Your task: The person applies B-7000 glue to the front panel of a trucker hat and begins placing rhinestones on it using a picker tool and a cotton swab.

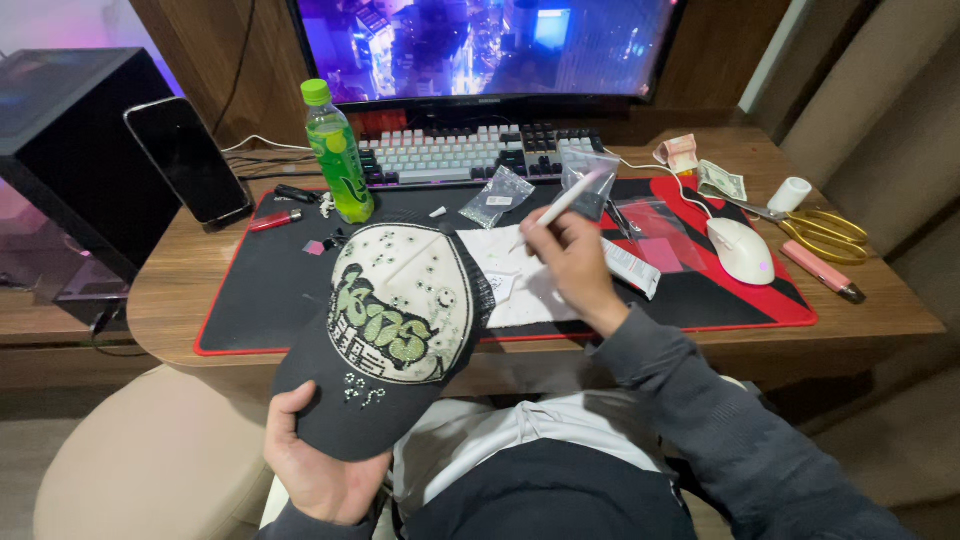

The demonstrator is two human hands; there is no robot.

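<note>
My left hand grips the black brim of a baseball cap whose cream front panel carries a green design and small studs; a few rhinestones sit on the brim. The cap is held over the desk's front edge, its crown toward the monitor. My right hand holds a thin white pen-like tool, tip pointing up and right, just right of the cap. Under that hand lies a white cloth on the black-and-red desk mat.
Green drink bottle, propped phone, red lighter, small plastic bags, white tube, white mouse, gold scissors, pink cutter, banknotes, keyboard, monitor, dark speaker on the left.
</note>
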